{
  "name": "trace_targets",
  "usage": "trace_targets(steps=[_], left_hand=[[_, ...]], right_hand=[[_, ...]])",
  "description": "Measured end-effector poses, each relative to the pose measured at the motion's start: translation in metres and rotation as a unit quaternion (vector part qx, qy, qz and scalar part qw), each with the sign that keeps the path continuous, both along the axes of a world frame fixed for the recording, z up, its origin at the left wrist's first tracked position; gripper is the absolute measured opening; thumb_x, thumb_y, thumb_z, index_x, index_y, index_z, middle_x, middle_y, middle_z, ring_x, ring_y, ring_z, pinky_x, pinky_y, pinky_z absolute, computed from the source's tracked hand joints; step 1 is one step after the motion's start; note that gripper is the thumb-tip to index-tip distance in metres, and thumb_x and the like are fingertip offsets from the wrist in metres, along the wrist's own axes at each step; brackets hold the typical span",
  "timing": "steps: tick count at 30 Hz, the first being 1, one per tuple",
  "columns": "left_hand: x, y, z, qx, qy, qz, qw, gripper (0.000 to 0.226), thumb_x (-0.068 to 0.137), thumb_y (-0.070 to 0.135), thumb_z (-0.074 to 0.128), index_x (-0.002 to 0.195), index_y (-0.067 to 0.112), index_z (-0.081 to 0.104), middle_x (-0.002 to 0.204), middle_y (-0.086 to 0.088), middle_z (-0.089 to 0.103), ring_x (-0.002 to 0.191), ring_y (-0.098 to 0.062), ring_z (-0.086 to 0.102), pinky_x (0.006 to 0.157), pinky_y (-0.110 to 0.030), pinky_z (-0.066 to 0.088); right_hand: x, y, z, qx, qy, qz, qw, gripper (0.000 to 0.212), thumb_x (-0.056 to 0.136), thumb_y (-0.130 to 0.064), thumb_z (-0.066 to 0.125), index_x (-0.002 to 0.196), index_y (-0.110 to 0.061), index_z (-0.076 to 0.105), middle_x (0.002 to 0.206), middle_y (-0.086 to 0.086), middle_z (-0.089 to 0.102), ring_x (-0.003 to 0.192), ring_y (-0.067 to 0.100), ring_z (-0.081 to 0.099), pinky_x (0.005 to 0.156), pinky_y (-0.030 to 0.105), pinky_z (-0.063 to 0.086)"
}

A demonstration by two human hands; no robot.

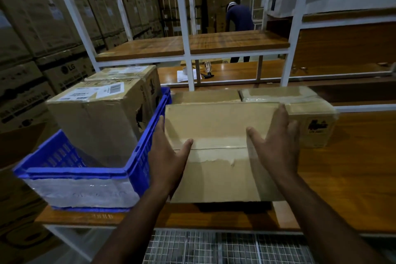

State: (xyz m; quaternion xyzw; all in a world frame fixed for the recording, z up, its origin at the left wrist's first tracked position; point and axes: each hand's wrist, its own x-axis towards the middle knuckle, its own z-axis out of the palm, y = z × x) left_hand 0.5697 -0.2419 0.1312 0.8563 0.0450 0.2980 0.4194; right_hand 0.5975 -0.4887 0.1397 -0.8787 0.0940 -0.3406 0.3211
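Note:
A plain taped cardboard box (216,126) stands on the wooden worktop (342,178) in front of me. My left hand (169,156) presses flat against its left side, thumb lying across the top near the tape seam. My right hand (278,143) presses against its right side with straight fingers, thumb spread over the top. Neither hand curls round the box. Its lower front edge hangs slightly over a dark shadow.
A blue plastic crate (85,173) at the left holds two labelled cartons (100,113). Another taped box (308,118) stands behind at the right. A white metal rack (184,28) with wooden shelves rises behind. A person (239,19) bends far back. Stacked cartons (32,38) line the left.

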Motion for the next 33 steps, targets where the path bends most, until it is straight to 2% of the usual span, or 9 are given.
trace_targets(steps=[4,7,9,12,14,17,20,25,33], left_hand=[[-0.012,0.003,0.000,-0.008,-0.026,-0.003,1.000,0.119,0.071,0.044,0.088,0.157,0.044,0.006,0.153,0.003,0.033,0.128,-0.005,0.042,0.094,-0.034,0.047],[-0.026,0.007,-0.018,0.008,0.005,-0.003,1.000,0.131,0.064,0.046,0.091,0.156,0.049,-0.003,0.157,0.002,0.026,0.132,-0.016,0.044,0.092,-0.039,0.050],[-0.032,0.010,-0.026,0.020,0.021,-0.003,1.000,0.131,0.062,0.053,0.089,0.156,0.051,-0.003,0.161,0.000,0.021,0.138,-0.024,0.042,0.093,-0.047,0.053],[-0.035,0.012,-0.022,0.052,0.007,0.003,0.999,0.120,0.062,0.066,0.080,0.158,0.040,0.012,0.153,0.000,0.028,0.132,-0.020,0.042,0.088,-0.038,0.052],[-0.035,0.010,-0.012,0.085,-0.029,0.010,0.996,0.114,0.063,0.071,0.072,0.158,0.029,0.023,0.150,-0.003,0.030,0.137,-0.020,0.036,0.098,-0.038,0.048],[-0.031,0.005,0.003,0.185,-0.065,-0.014,0.980,0.101,0.071,0.072,0.069,0.153,0.023,0.037,0.156,-0.001,0.034,0.151,-0.018,0.022,0.121,-0.054,0.026],[-0.027,-0.005,0.010,0.317,-0.079,-0.061,0.943,0.081,0.080,0.072,0.063,0.144,0.024,0.050,0.149,0.005,0.050,0.153,-0.014,0.018,0.124,-0.059,0.005],[-0.023,-0.018,0.006,0.384,-0.010,-0.070,0.921,0.080,0.086,0.077,0.049,0.147,0.025,0.046,0.151,0.006,0.050,0.144,-0.007,0.037,0.122,-0.042,0.025],[-0.025,-0.025,0.021,0.261,-0.029,-0.090,0.961,0.052,0.098,0.049,0.034,0.132,0.023,0.065,0.136,0.007,0.064,0.131,-0.003,0.048,0.106,-0.028,0.031]], right_hand=[[-0.008,-0.013,0.003,0.035,-0.006,0.026,0.999,0.134,0.060,-0.049,0.090,0.154,-0.042,-0.005,0.141,0.012,0.029,0.122,0.037,0.043,0.080,0.038,0.041],[-0.019,-0.019,-0.013,0.009,0.031,0.038,0.999,0.139,0.055,-0.049,0.092,0.153,-0.045,-0.006,0.136,0.006,0.025,0.119,0.040,0.043,0.079,0.042,0.046],[-0.025,-0.023,-0.022,0.005,0.043,0.045,0.998,0.134,0.054,-0.052,0.091,0.153,-0.044,0.001,0.135,0.006,0.026,0.117,0.039,0.045,0.074,0.039,0.046],[-0.031,-0.025,-0.023,0.010,0.033,0.044,0.998,0.115,0.051,-0.062,0.085,0.146,-0.038,0.024,0.137,0.004,0.030,0.120,0.034,0.046,0.070,0.034,0.047],[-0.033,-0.024,-0.015,-0.026,0.010,0.049,0.998,0.100,0.051,-0.074,0.072,0.135,-0.031,0.039,0.138,0.000,0.031,0.125,0.027,0.040,0.081,0.040,0.052],[-0.034,-0.016,-0.004,-0.160,0.023,0.089,0.983,0.088,0.062,-0.087,0.050,0.126,-0.026,0.055,0.144,0.003,0.045,0.139,0.024,0.034,0.116,0.057,0.025],[-0.035,-0.004,0.004,-0.236,0.019,0.120,0.964,0.089,0.078,-0.090,0.030,0.125,-0.023,0.062,0.135,0.000,0.061,0.135,0.017,0.046,0.121,0.056,0.001],[-0.038,0.013,0.001,-0.216,-0.021,0.141,0.966,0.075,0.092,-0.075,0.032,0.118,-0.015,0.069,0.124,0.003,0.068,0.122,0.015,0.059,0.123,0.049,0.012],[-0.032,0.028,0.015,-0.173,-0.025,0.123,0.977,0.010,0.088,-0.020,0.061,0.091,-0.015,0.069,0.085,0.001,0.069,0.082,0.015,0.062,0.109,0.041,0.039]])
